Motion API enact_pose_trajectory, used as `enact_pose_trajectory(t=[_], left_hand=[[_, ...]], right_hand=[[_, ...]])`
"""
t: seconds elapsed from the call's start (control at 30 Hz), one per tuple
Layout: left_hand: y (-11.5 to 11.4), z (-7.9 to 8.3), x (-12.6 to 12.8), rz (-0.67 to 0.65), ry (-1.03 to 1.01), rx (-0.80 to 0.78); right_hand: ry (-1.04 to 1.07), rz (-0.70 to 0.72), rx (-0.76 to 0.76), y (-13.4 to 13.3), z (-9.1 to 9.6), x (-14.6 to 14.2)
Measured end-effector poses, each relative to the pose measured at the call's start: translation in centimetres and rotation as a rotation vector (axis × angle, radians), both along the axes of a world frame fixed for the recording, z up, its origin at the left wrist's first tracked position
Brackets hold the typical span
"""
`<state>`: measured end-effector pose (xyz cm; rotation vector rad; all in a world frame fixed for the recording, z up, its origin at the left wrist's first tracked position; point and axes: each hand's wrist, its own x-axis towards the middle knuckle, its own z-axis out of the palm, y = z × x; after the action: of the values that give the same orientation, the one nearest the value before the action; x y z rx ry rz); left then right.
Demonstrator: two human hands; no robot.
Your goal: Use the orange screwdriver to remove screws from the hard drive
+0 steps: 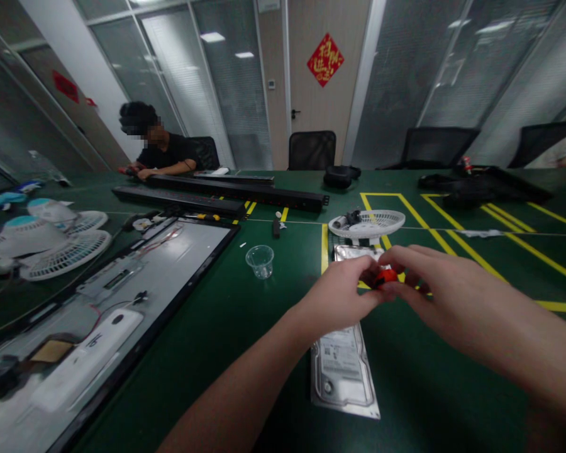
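Observation:
My left hand (pixel 342 286) and my right hand (pixel 422 277) meet in front of me, both closed at the fingertips around a small red and black object (pixel 385 277). Fingers cover much of it, so its kind cannot be made out. Below my left hand a silver hard drive (pixel 343 371) with a white label lies flat on the green table. Just beyond my hands is another silver metal piece (pixel 353 252), partly hidden by them. To the left of my left hand stands a clear plastic cup (pixel 260 262), with something small at its bottom.
A white fan grille (pixel 382 223) holding dark parts lies beyond my hands. An opened flat panel (pixel 170 264) with a white strip spans the left, beside white fans (pixel 66 251). Long black bars (pixel 264 192) lie farther back, where a person (pixel 165 148) sits. Yellow tape marks the table.

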<state>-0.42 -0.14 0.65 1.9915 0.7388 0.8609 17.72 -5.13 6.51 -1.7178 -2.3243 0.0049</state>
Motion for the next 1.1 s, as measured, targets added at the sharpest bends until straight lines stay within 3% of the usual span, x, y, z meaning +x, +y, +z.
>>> enact_pose_trajectory(t=[0.3,0.77,1.1], left_hand=[[-0.2,0.2,-0.1,-0.002,0.000,-0.044],[0.0,-0.1,0.0,0.000,0.052,0.047],[0.0,-0.2,0.1,-0.008,-0.015,0.046]], right_hand=[[0.010,0.062,0.037,0.0,0.1,0.0],[-0.026,-0.088,-0.054,0.1,0.4,-0.6],[-0.033,-0.087,0.006,0.3,-0.8,0.2]])
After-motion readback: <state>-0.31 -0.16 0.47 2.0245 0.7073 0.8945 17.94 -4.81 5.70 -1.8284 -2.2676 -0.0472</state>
